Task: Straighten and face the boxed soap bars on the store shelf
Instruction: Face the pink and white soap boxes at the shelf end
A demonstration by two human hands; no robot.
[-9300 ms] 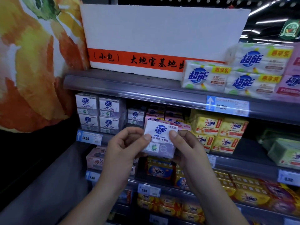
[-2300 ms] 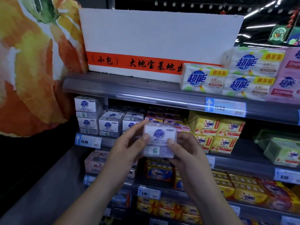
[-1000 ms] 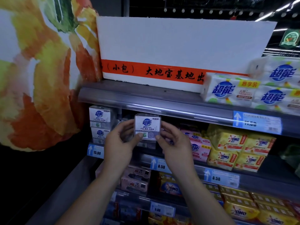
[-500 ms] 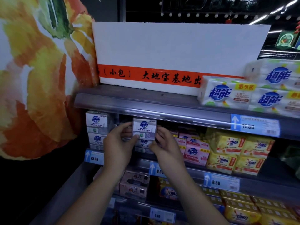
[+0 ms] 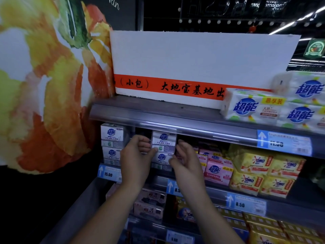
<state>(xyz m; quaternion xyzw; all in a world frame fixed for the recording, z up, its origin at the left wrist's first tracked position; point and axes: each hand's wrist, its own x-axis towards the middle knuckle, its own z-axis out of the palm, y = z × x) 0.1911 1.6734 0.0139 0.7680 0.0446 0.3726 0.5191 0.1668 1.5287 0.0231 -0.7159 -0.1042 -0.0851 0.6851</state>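
Observation:
A white-and-lilac boxed soap bar point(image 5: 163, 142) stands face-forward on top of a matching box point(image 5: 161, 159) on the second shelf, just under the upper shelf's rail point(image 5: 193, 132). My left hand point(image 5: 136, 156) holds its left side, thumb on the lower front corner and fingers curled round the edge. My right hand point(image 5: 185, 162) is by its right edge with fingers extended, the thumb in front of the lower box. A stack of two matching boxes point(image 5: 112, 143) stands at the shelf's far left, with a dark gap between it and the held box.
Pink soap boxes point(image 5: 216, 171) and yellow OMO packs point(image 5: 255, 164) fill the shelf to the right. A big white foam box point(image 5: 193, 64) and soap multipacks point(image 5: 255, 107) sit on the shelf above. Price tags point(image 5: 109, 173) line the shelf edge; more soap is on lower shelves.
Both hands carried the box up and back onto the stack under the upper shelf. The right hand has loosened from its right edge. The view has moved closer to the shelf.

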